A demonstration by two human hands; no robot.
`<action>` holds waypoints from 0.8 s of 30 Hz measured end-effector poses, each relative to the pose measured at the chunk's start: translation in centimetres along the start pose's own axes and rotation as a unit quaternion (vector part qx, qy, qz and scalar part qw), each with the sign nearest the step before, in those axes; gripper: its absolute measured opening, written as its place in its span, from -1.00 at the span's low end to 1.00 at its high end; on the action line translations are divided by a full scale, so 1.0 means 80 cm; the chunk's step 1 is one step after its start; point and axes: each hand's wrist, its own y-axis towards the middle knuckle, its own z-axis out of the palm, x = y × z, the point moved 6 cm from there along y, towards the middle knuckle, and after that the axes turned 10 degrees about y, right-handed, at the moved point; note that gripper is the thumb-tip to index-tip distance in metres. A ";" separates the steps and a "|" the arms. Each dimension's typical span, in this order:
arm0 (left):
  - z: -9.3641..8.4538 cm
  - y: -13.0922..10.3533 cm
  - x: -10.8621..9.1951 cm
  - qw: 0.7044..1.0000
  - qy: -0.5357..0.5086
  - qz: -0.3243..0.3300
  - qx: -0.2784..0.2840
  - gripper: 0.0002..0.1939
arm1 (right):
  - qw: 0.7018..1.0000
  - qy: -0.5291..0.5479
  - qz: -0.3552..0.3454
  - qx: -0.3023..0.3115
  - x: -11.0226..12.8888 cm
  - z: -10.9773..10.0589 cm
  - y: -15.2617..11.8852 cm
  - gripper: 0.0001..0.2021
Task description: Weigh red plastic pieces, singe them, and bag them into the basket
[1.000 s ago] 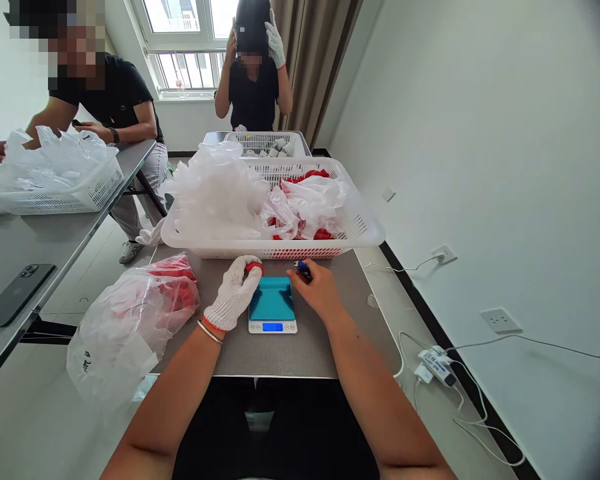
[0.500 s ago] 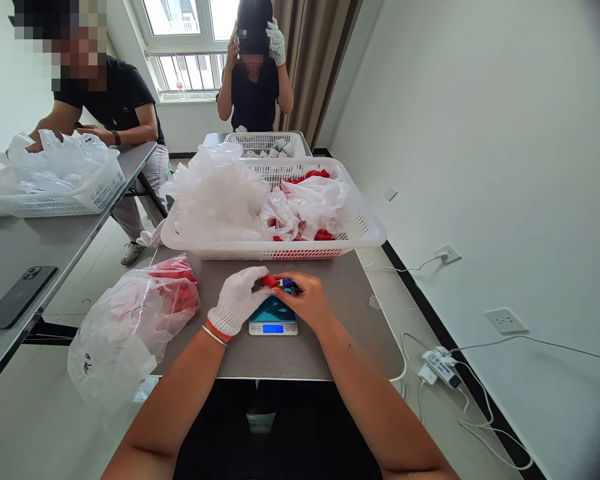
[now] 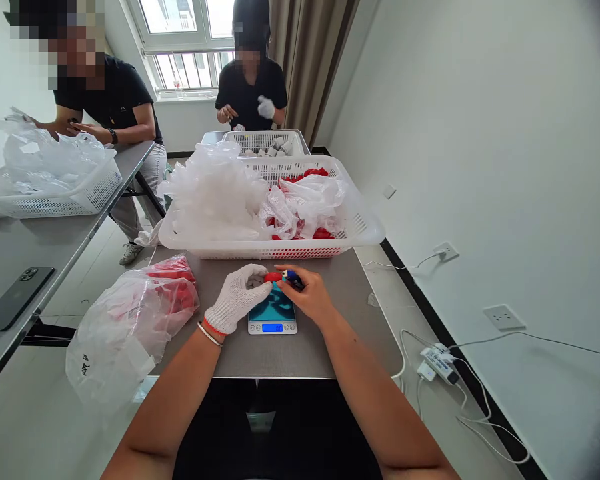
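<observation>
My left hand (image 3: 239, 293), in a white knitted glove, is closed on a small red piece (image 3: 273, 277) between thumb and fingertips. Bare, my right hand (image 3: 311, 295) grips a small blue-and-black tool (image 3: 294, 277), whose exact kind is too small to make out. The tool's near end meets the right side of the red piece. Both are held just above a small digital scale (image 3: 273, 327) with a teal plate and a lit blue display that appears to read zero.
A large white basket (image 3: 275, 245) holds clear plastic bags and red pieces. Left of my hands lies a plastic bag (image 3: 130, 333) of red pieces. A phone (image 3: 17, 299) lies on the left table. Two people work beyond, near other baskets. Cables and a power strip (image 3: 440, 363) are right.
The tool has turned in my right hand, and its end now sits against the red piece. Across the table, the person's hands have dropped from head height to the chest.
</observation>
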 end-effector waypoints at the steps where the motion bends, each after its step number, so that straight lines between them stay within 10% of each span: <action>1: -0.003 0.000 -0.002 1.000 0.001 0.003 -0.018 -0.73 | 1.000 -0.002 -0.004 -0.013 -0.002 -0.003 0.001 -0.62; 5: -0.010 -0.002 -0.005 0.999 -0.011 0.005 -0.043 -0.73 | 0.997 -0.026 0.013 -0.065 -0.016 -0.015 0.003 -0.40; 24: -0.005 -0.004 -0.007 0.990 -0.123 -0.069 0.001 -0.71 | 0.977 -0.205 0.062 -0.012 -0.019 -0.011 0.003 -0.54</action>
